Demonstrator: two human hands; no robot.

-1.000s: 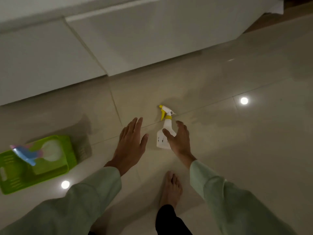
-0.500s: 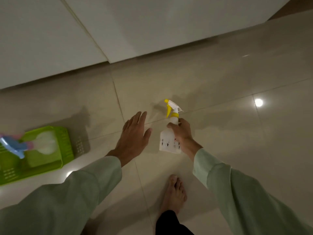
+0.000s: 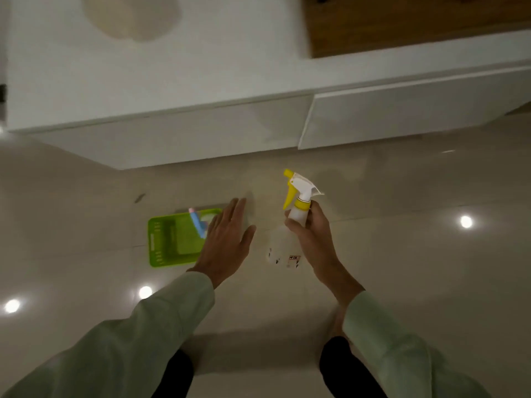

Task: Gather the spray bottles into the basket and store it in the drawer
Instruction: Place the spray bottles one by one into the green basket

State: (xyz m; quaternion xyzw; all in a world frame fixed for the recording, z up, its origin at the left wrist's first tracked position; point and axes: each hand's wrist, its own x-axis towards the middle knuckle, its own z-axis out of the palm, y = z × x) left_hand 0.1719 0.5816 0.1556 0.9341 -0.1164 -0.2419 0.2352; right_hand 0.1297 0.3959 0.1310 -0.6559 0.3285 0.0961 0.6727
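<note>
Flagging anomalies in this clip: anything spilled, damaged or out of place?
Nothing stands out. The right hand holds the yellow-trigger spray bottle upright, the green basket sits flat on the floor with a blue bottle lying inside. No spill visible.

White spray bottle (image 3: 290,225) with yellow trigger is upright, off the tiled floor. Green basket (image 3: 166,242) sits on the floor left of it, a blue-topped bottle (image 3: 198,225) lying inside.
</note>
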